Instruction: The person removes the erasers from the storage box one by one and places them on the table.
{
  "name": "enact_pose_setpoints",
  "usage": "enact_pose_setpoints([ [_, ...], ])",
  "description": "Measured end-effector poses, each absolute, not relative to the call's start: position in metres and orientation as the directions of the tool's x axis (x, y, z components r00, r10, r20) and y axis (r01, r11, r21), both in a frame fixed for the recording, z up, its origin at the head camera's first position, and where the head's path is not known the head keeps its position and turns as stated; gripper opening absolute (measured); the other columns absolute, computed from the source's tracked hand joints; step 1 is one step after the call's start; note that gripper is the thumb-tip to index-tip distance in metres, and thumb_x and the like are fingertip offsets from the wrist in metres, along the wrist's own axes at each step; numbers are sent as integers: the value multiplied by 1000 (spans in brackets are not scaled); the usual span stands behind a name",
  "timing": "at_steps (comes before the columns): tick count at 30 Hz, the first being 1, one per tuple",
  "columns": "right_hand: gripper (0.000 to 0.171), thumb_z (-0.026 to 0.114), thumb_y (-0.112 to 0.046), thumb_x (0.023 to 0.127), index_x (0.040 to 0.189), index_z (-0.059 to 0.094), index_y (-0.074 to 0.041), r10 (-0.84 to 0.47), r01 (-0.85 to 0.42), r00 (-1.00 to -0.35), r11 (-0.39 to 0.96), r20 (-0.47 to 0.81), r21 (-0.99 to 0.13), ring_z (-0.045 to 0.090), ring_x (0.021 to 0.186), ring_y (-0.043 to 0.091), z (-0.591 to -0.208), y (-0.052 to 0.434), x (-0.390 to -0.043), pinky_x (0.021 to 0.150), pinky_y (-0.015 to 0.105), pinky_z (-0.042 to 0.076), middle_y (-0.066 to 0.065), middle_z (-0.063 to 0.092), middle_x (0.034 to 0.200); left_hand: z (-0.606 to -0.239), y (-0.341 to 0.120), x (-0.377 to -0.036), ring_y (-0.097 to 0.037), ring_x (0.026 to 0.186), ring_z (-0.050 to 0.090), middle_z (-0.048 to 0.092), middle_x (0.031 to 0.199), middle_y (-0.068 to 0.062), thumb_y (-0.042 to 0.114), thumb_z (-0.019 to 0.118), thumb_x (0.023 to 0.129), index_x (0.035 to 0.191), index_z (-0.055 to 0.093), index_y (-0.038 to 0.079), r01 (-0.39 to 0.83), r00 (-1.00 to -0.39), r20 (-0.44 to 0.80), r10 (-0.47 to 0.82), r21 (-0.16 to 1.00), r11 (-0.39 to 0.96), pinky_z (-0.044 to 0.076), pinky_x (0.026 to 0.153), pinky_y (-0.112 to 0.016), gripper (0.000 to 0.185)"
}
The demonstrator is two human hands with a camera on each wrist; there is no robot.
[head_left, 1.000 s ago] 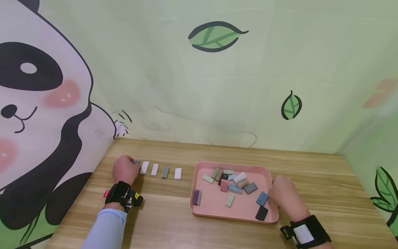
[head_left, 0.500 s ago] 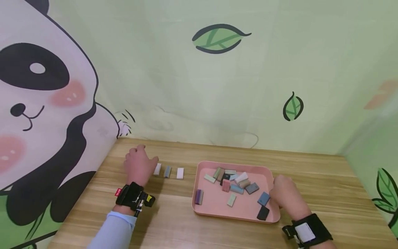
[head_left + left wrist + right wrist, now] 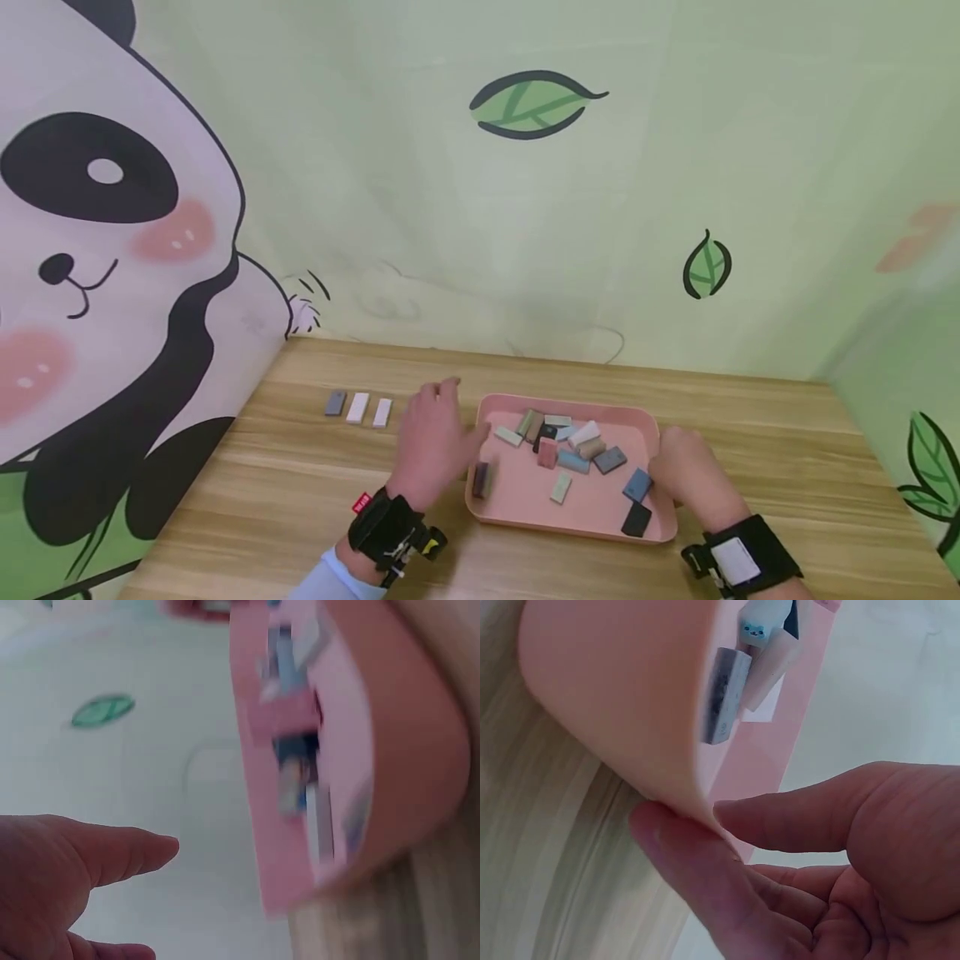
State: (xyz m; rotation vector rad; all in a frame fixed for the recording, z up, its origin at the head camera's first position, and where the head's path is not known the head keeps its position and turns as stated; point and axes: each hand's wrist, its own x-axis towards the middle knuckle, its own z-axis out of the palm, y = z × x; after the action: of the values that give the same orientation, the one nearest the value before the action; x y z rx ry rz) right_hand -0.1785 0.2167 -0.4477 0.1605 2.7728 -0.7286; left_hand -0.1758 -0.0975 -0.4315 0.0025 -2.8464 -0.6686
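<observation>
A pink tray [image 3: 572, 528] with several small coloured blocks sits on the wooden table. My right hand [image 3: 686, 475] pinches the tray's right rim; in the right wrist view the thumb lies under the rim and the fingers [image 3: 795, 817] inside it. My left hand [image 3: 437, 437] hovers with loose fingers, holding nothing, just left of the tray and near a purple block [image 3: 480, 479]. The left wrist view shows its extended finger [image 3: 112, 851] beside the tray [image 3: 397, 742]. A grey tile [image 3: 334, 403] and two white tiles [image 3: 357, 407] lie in a row at the left.
Green walls with leaf and panda pictures close in the table [image 3: 300, 517] at the back and on both sides. A bare strip of wood runs between the tray and the table's front edge. Any tiles further right in the row are hidden behind my left hand.
My left hand left the tile row and swept right to the tray's left edge. A grey tile now shows at the row's left end. The right hand kept its hold.
</observation>
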Motion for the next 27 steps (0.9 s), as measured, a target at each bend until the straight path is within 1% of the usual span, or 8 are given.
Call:
enact_pose_setpoints([
  [4, 14, 49, 0, 84, 88, 58, 8, 45, 172, -961, 868, -272, -466, 55, 51, 18, -446, 215, -177, 43, 23, 42, 11, 53, 64, -438, -65, -161, -28, 103, 57, 58, 117, -12, 51, 69, 76, 130, 50, 14, 122, -985, 163, 60, 405, 906, 48, 83, -44, 68],
  [9, 13, 49, -1, 84, 86, 59, 7, 45, 158, -968, 873, -246, -461, 54, 50, 18, -446, 214, -178, 44, 23, 39, 9, 51, 61, -446, -35, -147, -20, 89, 56, 60, 110, -7, 52, 69, 75, 126, 55, 13, 206, -978, 98, 182, 383, 901, 48, 68, -35, 66],
  [12, 15, 49, -1, 85, 92, 59, 8, 40, 150, -970, 875, -240, -460, 54, 51, 18, -447, 214, -179, 44, 24, 39, 10, 52, 63, -451, -23, -142, -15, 82, 52, 59, 98, -2, 49, 71, 75, 114, 60, 17, 217, -975, 49, 216, 418, 882, 43, 60, -29, 52],
  [15, 19, 49, 0, 85, 99, 57, 10, 40, 151, -969, 876, -243, -458, 54, 53, 18, -448, 214, -180, 45, 24, 40, 11, 54, 67, -456, -15, -139, -12, 75, 50, 56, 79, 4, 46, 71, 76, 112, 60, 17, 230, -967, 10, 253, 450, 863, 38, 56, -26, 47],
  [19, 20, 48, 5, 84, 102, 55, 12, 28, 130, -973, 887, -230, -442, 54, 55, 19, -450, 214, -181, 45, 24, 42, 13, 55, 71, -464, -7, -140, -10, 61, 48, 49, 64, 6, 42, 68, 79, 130, 51, 9, 233, -960, -30, 279, 468, 852, 35, 51, -25, 63],
  [22, 20, 50, 6, 84, 103, 55, 12, 22, 118, -975, 893, -219, -434, 54, 55, 19, -451, 214, -181, 45, 24, 42, 13, 55, 73, -468, -2, -143, -11, 51, 45, 46, 60, 5, 38, 67, 79, 133, 48, 4, 197, -965, -60, 257, 481, 854, 32, 45, -27, 67],
  [25, 22, 50, 6, 84, 105, 55, 12, 32, 132, -973, 889, -229, -439, 55, 55, 19, -452, 214, -183, 45, 23, 42, 14, 56, 74, -469, 3, -144, -14, 45, 44, 42, 55, 5, 32, 68, 76, 101, 66, 1, 175, -965, -86, 248, 493, 852, 31, 40, -28, 40],
  [27, 23, 51, 6, 84, 106, 55, 12, 31, 130, -974, 889, -225, -439, 55, 56, 19, -453, 214, -183, 45, 24, 42, 14, 56, 74, -470, 5, -145, -15, 46, 44, 42, 53, 3, 29, 68, 74, 72, 65, 5, 184, -963, -89, 256, 475, 860, 31, 41, -29, 24],
])
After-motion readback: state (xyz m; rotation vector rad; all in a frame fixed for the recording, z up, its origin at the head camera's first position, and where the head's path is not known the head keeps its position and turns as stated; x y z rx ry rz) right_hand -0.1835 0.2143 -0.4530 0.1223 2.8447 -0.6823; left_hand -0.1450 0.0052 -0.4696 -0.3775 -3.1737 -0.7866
